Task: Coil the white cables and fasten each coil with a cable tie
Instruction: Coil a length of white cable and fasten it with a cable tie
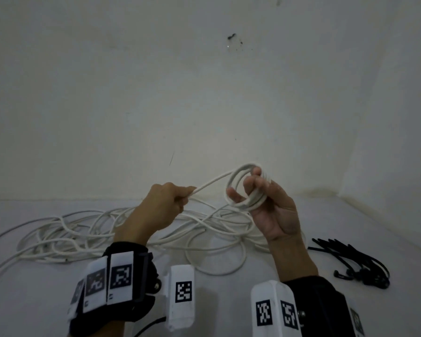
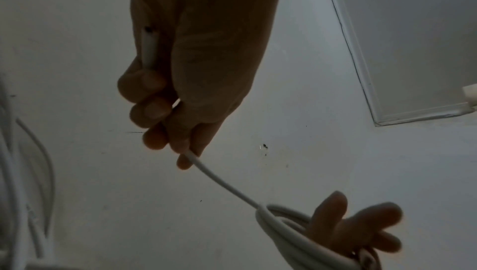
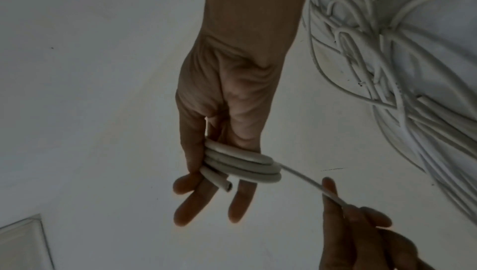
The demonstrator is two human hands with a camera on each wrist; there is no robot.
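Observation:
My right hand [image 1: 253,190] is raised palm toward me and holds a small coil of white cable [image 1: 241,183], several turns looped round its fingers. In the right wrist view the coil [image 3: 242,165] sits across the fingers [image 3: 240,203], with the cut cable end [image 3: 227,187] poking out. A taut stretch of the same cable [image 1: 212,182] runs left from the coil into my left hand [image 1: 178,199], a fist that grips it. In the left wrist view the cable [image 2: 222,182] leaves the left hand [image 2: 160,111] toward the coil [image 2: 281,227].
A tangle of loose white cables [image 1: 122,229] lies on the pale floor under and left of my hands. A bundle of black cable ties [image 1: 360,266] lies on the floor at the right. A bare wall [image 1: 204,93] stands close ahead.

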